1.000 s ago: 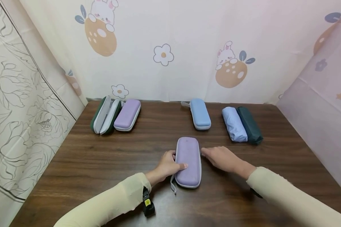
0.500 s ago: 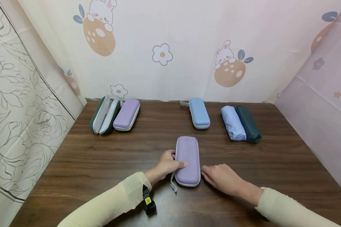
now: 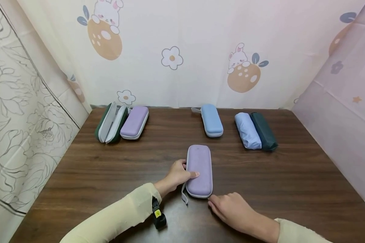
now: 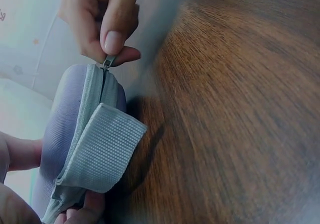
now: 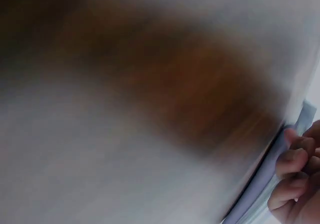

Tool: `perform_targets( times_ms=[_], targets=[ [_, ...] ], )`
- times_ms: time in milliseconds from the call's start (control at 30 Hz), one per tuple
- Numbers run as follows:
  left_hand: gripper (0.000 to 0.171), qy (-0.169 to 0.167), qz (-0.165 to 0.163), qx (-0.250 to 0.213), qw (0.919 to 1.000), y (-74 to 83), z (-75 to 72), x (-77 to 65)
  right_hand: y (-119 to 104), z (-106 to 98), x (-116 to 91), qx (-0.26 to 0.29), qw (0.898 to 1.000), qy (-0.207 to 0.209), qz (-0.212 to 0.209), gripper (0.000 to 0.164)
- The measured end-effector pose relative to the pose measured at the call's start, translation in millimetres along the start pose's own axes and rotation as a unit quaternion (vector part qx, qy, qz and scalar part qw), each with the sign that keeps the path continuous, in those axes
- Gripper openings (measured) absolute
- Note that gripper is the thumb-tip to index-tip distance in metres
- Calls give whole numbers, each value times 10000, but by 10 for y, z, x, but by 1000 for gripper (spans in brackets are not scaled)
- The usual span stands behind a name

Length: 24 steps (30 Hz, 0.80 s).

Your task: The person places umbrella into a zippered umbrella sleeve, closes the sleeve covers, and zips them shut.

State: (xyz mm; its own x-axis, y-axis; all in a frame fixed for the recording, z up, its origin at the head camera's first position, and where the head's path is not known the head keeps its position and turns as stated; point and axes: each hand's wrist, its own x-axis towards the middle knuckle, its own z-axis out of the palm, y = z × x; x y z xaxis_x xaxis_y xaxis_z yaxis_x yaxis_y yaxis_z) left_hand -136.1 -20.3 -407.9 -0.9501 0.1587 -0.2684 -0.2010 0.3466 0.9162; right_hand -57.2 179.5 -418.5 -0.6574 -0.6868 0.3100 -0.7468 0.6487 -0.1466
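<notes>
Holding the near purple case (image 3: 202, 165) flat on the brown table (image 3: 109, 175), the left hand (image 3: 177, 173) has its thumb across the top and its fingers curled at the left side, a firm grip only as wide as the case is thick. The case sits in the near middle of the table, long side running near to far, with a wrist strap (image 4: 102, 149) hanging off its left side. The right hand (image 3: 232, 209) is at the near right corner, thumb and finger closed in a tight pinch on the zip pull (image 4: 108, 62); the right wrist view is mostly blur but shows curled fingers beside the case. The step in hand looks like running the zip round the edge; whether that parts or joins the seam I cannot tell. Going on would call for turning the pull round the near end towards the strap, the left hand bracing and the strap kept clear of the teeth. Compared with a second ago, the right hand is well nearer, having come down the right side from beside the far half; the left grip looks unchanged. Far left, a parted green case (image 3: 111, 125) and another purple case (image 3: 135, 122) lie untouched; a blue case (image 3: 212, 121) lies at the far middle, two folded bundles (image 3: 248, 131) far right.
</notes>
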Motion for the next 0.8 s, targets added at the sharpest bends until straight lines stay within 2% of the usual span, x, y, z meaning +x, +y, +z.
perform_targets(
  times_ms=[200,500,667,800],
  targets=[
    [62,34,31,7,10000,9,15,11,-216,57,90,-588,9978,134,282,30],
    [56,132,36,-101,9999,8,50,-46,-467,124,289,-1131,9918,124,578,34],
    [56,148,87,-160,9997,0,97,-103,-595,162,374,-1693,9838,113,580,32],
    [53,133,106,-259,9995,2,99,-135,-682,210,451,-2148,9749,331,483,30]
  ],
)
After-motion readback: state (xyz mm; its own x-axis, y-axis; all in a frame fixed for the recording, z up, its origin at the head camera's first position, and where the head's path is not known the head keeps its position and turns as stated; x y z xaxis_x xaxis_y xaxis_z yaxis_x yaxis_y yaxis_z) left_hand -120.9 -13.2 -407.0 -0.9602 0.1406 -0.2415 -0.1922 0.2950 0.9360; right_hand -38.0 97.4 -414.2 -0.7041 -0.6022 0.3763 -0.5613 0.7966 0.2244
